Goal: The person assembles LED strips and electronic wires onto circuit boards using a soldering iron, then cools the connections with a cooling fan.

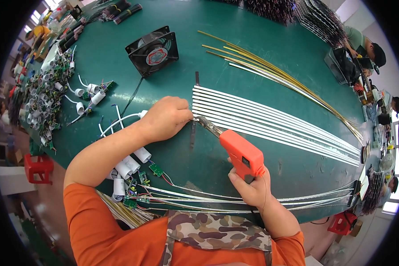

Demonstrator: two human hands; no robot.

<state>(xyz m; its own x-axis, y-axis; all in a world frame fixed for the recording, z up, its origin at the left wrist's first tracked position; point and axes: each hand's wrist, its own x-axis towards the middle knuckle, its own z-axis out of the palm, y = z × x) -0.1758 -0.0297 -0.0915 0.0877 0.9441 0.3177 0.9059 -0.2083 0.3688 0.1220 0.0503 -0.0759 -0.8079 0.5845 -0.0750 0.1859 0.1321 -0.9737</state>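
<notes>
Green covers the whole worktop [270, 48] we lean over, in a busy workshop where other people sit working beyond its far right edge. Taking the row of white strips [270, 122] as our landmark: a black square fan [153, 50] stands up and to the left of it, gold strips [270, 73] fan out just behind it, white plastic sockets [126, 166] with small green circuit boards [155, 170] lie to its lower left. The white strips are long, thin and flat, laid side by side. Our left hand [166, 119] is curled closed, fingers pressing on their left ends. Our right hand [250, 188] grips the orange glue gun [241, 153], its metal tip touching those same ends.
</notes>
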